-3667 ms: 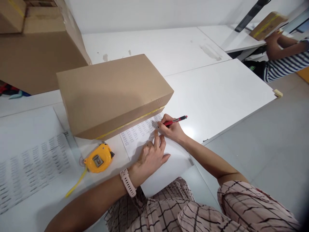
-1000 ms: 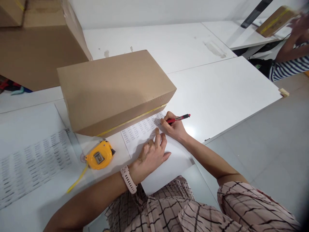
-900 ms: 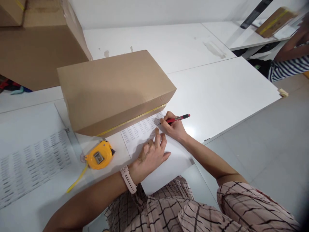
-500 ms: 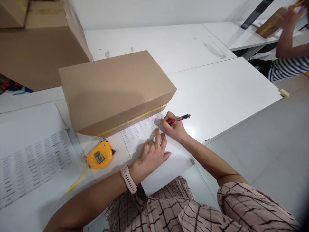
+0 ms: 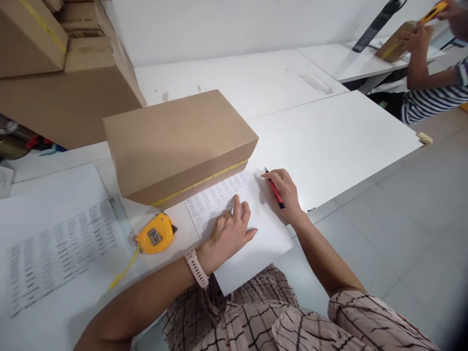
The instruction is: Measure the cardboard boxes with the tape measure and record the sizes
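My left hand (image 5: 231, 229) lies with its fingers apart on a white sheet of paper (image 5: 268, 239), which carries rows of small handwriting near its top. To the right of it, my right hand (image 5: 287, 195) holds a red and black pen (image 5: 276, 192), whose tip points away from me, off the written rows. A closed cardboard box (image 5: 183, 141) with a yellow tape measure blade along its near side stands just beyond the sheet and covers its upper edge. Left of my left hand rests a yellow tape measure (image 5: 156, 234) with a short piece of blade out.
More cardboard boxes (image 5: 69, 92) are stacked at the back left. A second written sheet (image 5: 62, 248) lies at the left. Across the desks at the upper right, a person in a striped shirt (image 5: 431, 105) handles a small box (image 5: 397, 43), near a dark bottle (image 5: 376, 27).
My right hand has lifted away from the writing and moved right, and the pen has turned in its fingers. My left hand stays on the paper. The view has shifted slightly.
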`<action>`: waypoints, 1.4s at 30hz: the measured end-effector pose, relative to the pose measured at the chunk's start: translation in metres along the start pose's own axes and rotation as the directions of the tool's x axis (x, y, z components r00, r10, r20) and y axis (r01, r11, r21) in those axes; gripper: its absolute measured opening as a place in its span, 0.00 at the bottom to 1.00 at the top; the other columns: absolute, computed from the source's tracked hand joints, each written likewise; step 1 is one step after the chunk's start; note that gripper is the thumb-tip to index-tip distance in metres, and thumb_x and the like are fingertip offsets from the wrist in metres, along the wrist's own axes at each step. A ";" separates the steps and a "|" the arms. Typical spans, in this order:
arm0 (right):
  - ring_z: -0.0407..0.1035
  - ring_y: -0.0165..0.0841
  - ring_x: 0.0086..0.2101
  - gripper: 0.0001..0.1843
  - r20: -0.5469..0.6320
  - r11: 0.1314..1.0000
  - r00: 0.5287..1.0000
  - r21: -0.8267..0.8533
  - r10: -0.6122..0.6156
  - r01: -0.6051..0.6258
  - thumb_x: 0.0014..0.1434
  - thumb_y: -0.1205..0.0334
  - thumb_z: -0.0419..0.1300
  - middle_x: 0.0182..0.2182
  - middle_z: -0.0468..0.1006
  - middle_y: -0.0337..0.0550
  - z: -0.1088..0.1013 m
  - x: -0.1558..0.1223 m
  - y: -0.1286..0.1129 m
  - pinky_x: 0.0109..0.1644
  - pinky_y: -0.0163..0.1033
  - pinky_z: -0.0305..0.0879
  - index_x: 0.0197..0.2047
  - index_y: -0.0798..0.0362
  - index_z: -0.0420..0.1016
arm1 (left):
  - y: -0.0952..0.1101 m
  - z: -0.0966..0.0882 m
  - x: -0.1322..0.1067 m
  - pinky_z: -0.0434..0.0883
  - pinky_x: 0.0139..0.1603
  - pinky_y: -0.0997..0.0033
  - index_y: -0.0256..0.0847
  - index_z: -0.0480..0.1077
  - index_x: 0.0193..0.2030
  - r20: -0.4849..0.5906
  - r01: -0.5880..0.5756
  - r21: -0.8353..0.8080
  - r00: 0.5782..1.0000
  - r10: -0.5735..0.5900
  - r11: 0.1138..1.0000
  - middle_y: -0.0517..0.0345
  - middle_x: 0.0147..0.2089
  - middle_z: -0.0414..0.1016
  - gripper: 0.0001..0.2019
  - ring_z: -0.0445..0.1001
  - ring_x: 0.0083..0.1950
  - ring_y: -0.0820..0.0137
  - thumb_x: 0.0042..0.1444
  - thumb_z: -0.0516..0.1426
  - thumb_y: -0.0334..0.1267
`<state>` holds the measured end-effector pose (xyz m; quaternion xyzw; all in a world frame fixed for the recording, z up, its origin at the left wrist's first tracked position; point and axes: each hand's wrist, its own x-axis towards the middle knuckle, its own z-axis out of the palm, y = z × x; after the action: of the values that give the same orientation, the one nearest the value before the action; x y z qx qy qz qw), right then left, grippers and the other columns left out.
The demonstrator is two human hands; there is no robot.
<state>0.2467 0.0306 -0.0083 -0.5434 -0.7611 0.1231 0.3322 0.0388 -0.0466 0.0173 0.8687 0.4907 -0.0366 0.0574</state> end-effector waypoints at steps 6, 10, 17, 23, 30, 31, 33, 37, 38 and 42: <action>0.65 0.46 0.48 0.28 0.062 0.967 0.997 -0.247 -0.051 0.065 0.62 0.76 0.47 0.51 0.75 0.54 -0.008 -0.018 0.037 0.49 0.51 0.67 0.59 0.48 0.75 | 0.006 -0.010 0.002 0.79 0.39 0.60 0.32 0.60 0.71 0.067 0.055 0.015 0.996 -0.056 0.998 0.26 0.76 0.54 0.31 0.82 0.46 0.55 0.70 0.52 0.51; 0.65 0.45 0.47 0.35 -0.003 0.974 0.998 -0.218 -0.064 0.062 0.59 0.80 0.42 0.49 0.77 0.53 -0.003 -0.018 0.042 0.50 0.50 0.67 0.64 0.50 0.71 | 0.000 -0.028 -0.012 0.77 0.39 0.61 0.36 0.67 0.63 0.007 0.034 0.017 0.999 -0.035 0.999 0.38 0.66 0.70 0.20 0.80 0.49 0.57 0.71 0.52 0.45; 0.66 0.45 0.47 0.32 -0.019 0.988 0.999 -0.148 -0.042 0.039 0.60 0.79 0.44 0.50 0.78 0.54 -0.003 -0.019 0.043 0.51 0.51 0.68 0.62 0.53 0.73 | -0.062 -0.039 -0.083 0.72 0.54 0.50 0.35 0.71 0.53 -0.276 0.332 0.018 0.908 -0.315 0.943 0.38 0.56 0.76 0.18 0.72 0.57 0.47 0.69 0.51 0.47; 0.67 0.46 0.47 0.25 -0.035 0.997 0.999 -0.070 -0.027 0.025 0.63 0.75 0.46 0.49 0.79 0.54 -0.002 -0.016 0.048 0.52 0.52 0.68 0.55 0.53 0.78 | -0.092 -0.029 -0.119 0.71 0.53 0.45 0.35 0.61 0.67 -0.099 0.613 -0.116 0.776 -0.623 0.782 0.37 0.62 0.72 0.30 0.69 0.61 0.40 0.65 0.50 0.53; 0.70 0.43 0.43 0.17 -0.282 0.978 0.958 0.207 0.046 0.014 0.68 0.63 0.50 0.42 0.80 0.54 -0.019 -0.040 -0.004 0.49 0.52 0.69 0.48 0.51 0.79 | -0.048 -0.040 -0.118 0.70 0.59 0.51 0.40 0.68 0.60 -0.047 0.526 -0.497 0.778 -0.627 0.690 0.45 0.58 0.77 0.28 0.75 0.58 0.50 0.57 0.58 0.54; 0.71 0.41 0.42 0.15 -0.209 0.944 0.977 0.328 0.039 0.033 0.69 0.61 0.51 0.41 0.80 0.52 -0.022 -0.050 -0.021 0.48 0.51 0.69 0.48 0.50 0.79 | -0.033 -0.044 -0.118 0.71 0.58 0.53 0.42 0.69 0.59 -0.029 0.451 -0.569 0.825 -0.565 0.688 0.47 0.57 0.78 0.27 0.76 0.56 0.53 0.56 0.59 0.53; 0.73 0.36 0.40 0.14 0.136 0.799 0.990 0.598 -0.024 -0.063 0.69 0.55 0.55 0.40 0.81 0.47 -0.027 -0.071 -0.054 0.46 0.47 0.71 0.51 0.49 0.78 | -0.003 -0.052 -0.120 0.73 0.55 0.56 0.44 0.68 0.60 -0.009 0.311 -0.660 0.907 -0.421 0.684 0.49 0.55 0.79 0.27 0.78 0.53 0.56 0.56 0.60 0.52; 0.71 0.32 0.35 0.21 0.491 0.541 0.845 0.779 -0.211 -0.317 0.68 0.44 0.57 0.35 0.80 0.44 -0.037 -0.097 -0.095 0.43 0.42 0.71 0.51 0.52 0.79 | 0.038 -0.064 -0.122 0.73 0.50 0.56 0.44 0.62 0.65 0.017 0.231 -0.675 0.954 -0.299 0.701 0.50 0.49 0.79 0.33 0.79 0.47 0.58 0.54 0.62 0.50; 0.70 0.31 0.34 0.22 0.501 0.522 0.839 0.784 -0.211 -0.337 0.67 0.43 0.58 0.34 0.79 0.43 -0.040 -0.098 -0.098 0.42 0.41 0.70 0.49 0.53 0.79 | 0.041 -0.066 -0.122 0.73 0.50 0.56 0.44 0.61 0.65 0.018 0.231 -0.676 0.954 -0.298 0.700 0.50 0.48 0.79 0.33 0.79 0.46 0.59 0.54 0.62 0.50; 0.68 0.30 0.33 0.22 0.480 0.580 0.845 0.767 -0.234 -0.275 0.63 0.43 0.63 0.34 0.77 0.41 -0.052 -0.085 -0.105 0.40 0.40 0.65 0.48 0.53 0.77 | 0.037 -0.071 -0.124 0.71 0.51 0.57 0.44 0.60 0.63 -0.003 0.197 -0.735 0.956 -0.294 0.648 0.51 0.48 0.79 0.30 0.77 0.46 0.60 0.55 0.61 0.47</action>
<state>0.2177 -0.0952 0.0566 -0.2816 -0.6719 0.6075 0.3165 0.0073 -0.1614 0.1050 0.6997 0.5803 0.2070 0.3616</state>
